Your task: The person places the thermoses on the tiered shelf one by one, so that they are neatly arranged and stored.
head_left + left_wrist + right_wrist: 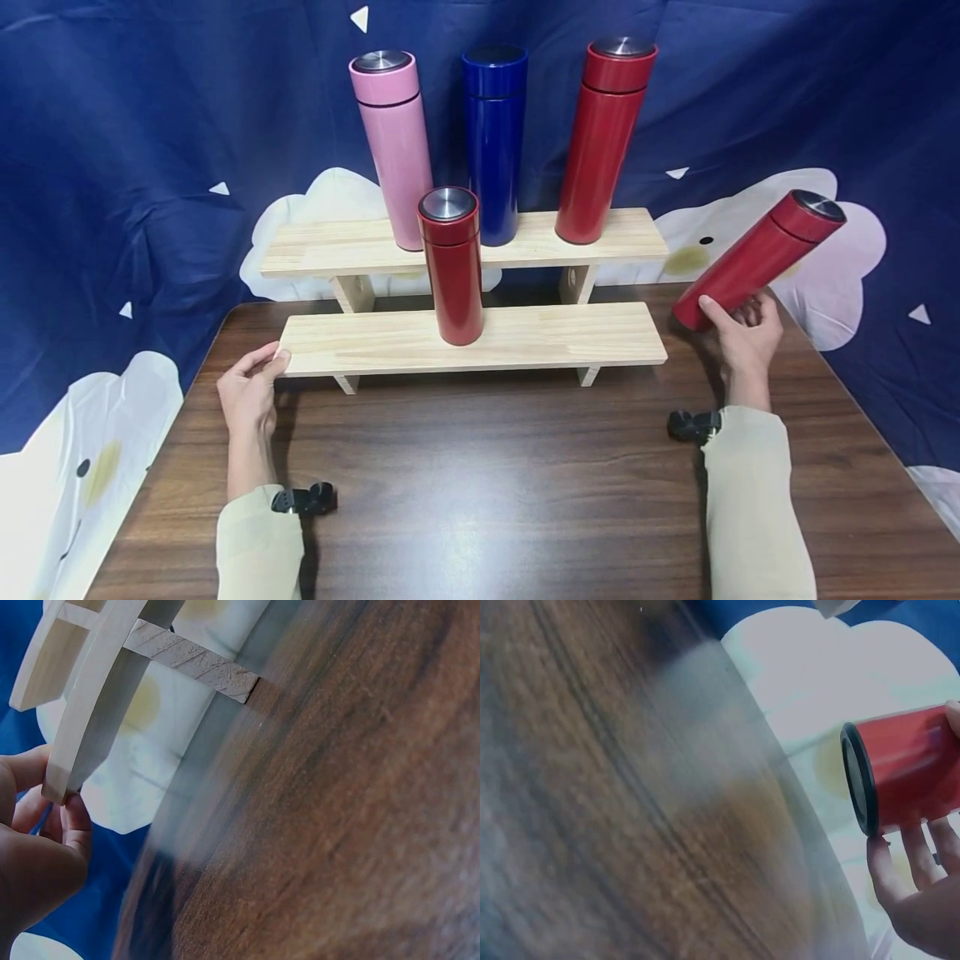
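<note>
My right hand [750, 337] grips a red thermos [757, 260] near its base, tilted with its silver-topped lid up to the right. In the right wrist view the black-rimmed base of this red thermos [907, 772] shows, held off the table, with fingers [889, 874] under it. At the left, my left hand [251, 392] pinches the end corner of the lower wooden shelf [360, 342]. The left wrist view shows thumb and fingers on either side of the shelf end [82, 727]. Another red thermos [455, 275] stands upright on this lower shelf, around its middle.
Behind is a higher wooden shelf [307, 246] bearing a pink thermos [393, 154], a blue thermos [495, 150] and a red thermos [603, 150], all upright. Both shelves stand on a dark wooden table [487, 467]. A blue curtain [150, 150] with white cloud shapes hangs behind.
</note>
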Action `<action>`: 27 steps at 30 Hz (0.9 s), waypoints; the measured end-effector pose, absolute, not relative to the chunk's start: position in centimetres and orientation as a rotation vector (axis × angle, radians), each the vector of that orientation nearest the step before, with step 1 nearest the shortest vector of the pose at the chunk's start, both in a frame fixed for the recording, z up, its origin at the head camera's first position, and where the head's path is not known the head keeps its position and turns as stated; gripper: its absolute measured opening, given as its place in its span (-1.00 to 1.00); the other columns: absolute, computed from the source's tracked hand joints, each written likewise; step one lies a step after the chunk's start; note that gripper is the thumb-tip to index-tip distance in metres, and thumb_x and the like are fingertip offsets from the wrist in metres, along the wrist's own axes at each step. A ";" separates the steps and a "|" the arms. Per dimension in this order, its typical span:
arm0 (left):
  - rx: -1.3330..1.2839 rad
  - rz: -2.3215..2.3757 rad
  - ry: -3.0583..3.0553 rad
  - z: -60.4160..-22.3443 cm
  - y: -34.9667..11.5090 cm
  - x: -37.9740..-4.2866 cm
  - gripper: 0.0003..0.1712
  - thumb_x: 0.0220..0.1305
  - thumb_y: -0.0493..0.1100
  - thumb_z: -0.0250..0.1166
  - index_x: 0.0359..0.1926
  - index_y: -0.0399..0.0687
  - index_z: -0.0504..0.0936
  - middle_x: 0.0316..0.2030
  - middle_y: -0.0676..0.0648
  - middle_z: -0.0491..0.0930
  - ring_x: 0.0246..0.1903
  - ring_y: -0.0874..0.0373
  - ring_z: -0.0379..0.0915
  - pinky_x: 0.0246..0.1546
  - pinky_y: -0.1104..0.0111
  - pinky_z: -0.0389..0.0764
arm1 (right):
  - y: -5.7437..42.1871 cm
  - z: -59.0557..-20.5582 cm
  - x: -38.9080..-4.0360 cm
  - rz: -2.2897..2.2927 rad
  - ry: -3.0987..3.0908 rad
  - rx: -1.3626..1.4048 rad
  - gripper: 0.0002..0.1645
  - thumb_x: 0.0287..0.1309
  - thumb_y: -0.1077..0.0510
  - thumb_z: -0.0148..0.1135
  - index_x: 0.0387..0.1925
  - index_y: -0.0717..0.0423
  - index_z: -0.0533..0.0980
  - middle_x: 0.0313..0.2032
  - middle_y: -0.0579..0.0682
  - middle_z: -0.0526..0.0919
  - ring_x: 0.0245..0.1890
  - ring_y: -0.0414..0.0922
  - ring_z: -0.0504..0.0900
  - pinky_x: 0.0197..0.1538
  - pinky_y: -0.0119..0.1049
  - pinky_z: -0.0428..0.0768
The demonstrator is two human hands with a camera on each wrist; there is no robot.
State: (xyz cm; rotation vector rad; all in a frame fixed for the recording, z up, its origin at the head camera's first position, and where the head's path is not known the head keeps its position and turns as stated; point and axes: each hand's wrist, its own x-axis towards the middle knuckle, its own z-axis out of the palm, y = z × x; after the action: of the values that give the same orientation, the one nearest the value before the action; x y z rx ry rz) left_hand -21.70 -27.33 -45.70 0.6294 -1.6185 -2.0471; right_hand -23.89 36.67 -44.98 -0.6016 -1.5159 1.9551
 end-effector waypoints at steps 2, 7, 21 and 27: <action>0.625 -2.035 -1.635 -45.7 -27.3 -21.7 -0.72 0.08 -0.53 0.45 -0.15 -0.31 0.78 -0.43 0.02 0.65 -0.40 0.25 0.57 -0.31 0.57 0.58 | 36.5 -44.8 -23.7 1.952 -1.516 -0.606 -0.17 -0.10 0.38 0.58 0.25 -0.06 0.50 0.11 -0.07 0.58 0.17 -0.13 0.51 0.35 -0.27 0.39; 0.647 -2.032 -1.661 -45.5 -27.3 -21.6 -0.72 0.10 -0.51 0.46 -0.13 -0.29 0.78 -0.40 0.02 0.66 -0.38 0.25 0.59 -0.29 0.57 0.58 | 36.1 -44.4 -23.4 1.942 -1.488 -0.603 -0.19 -0.14 0.40 0.60 0.20 -0.03 0.54 0.02 -0.08 0.61 0.05 -0.16 0.55 0.18 -0.37 0.50; 0.659 -2.044 -1.652 -45.4 -27.3 -21.5 -0.73 0.11 -0.50 0.45 -0.13 -0.29 0.78 -0.41 0.02 0.67 -0.34 0.22 0.57 -0.28 0.57 0.57 | 34.6 -42.7 -22.2 1.936 -1.437 -0.549 -0.22 -0.21 0.43 0.62 0.13 0.07 0.56 -0.07 -0.04 0.63 -0.08 -0.16 0.57 -0.07 -0.46 0.56; 0.644 -2.033 -1.654 -45.5 -27.2 -21.6 -0.75 0.11 -0.51 0.44 -0.16 -0.29 0.79 -0.42 0.02 0.67 -0.38 0.23 0.58 -0.29 0.57 0.58 | 33.8 -41.5 -21.6 1.939 -1.400 -0.458 -0.28 -0.22 0.47 0.60 0.07 0.12 0.58 -0.11 0.01 0.65 -0.11 -0.13 0.58 -0.14 -0.42 0.59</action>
State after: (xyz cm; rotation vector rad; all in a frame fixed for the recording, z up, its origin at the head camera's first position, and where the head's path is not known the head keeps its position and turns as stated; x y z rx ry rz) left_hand -21.61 -27.21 -45.45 0.6443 -1.6544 -2.0334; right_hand -21.56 33.76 -41.49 -0.4580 -1.3998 1.9390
